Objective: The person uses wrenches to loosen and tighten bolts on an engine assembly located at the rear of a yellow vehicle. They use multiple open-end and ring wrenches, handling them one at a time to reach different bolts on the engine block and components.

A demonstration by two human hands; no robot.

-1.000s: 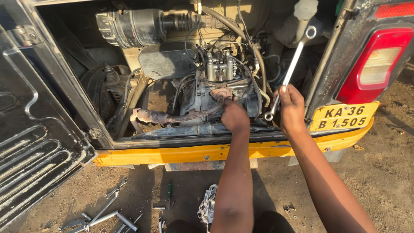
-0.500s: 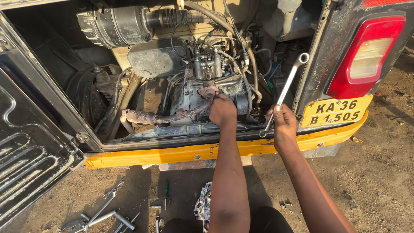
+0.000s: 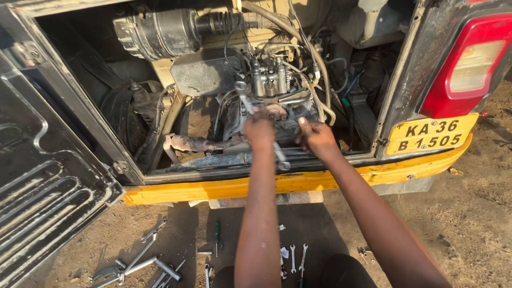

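Gripping the spanner (image 3: 255,120) in my closed left hand (image 3: 260,130), I work its head just left of the pump (image 3: 270,79). My right hand (image 3: 317,137) rests half-curled below the pump, holding nothing. A slipped spanner could skin my knuckles on the engine.

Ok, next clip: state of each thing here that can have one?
Engine hatch door: swung open, at the left.
Engine: exposed.
Left hand: closed on the long spanner, held at the engine.
Right hand: at the engine, grip unclear.
Tail lamp: unlit.
Spanners and wheel brace: lying loose on the dirt.
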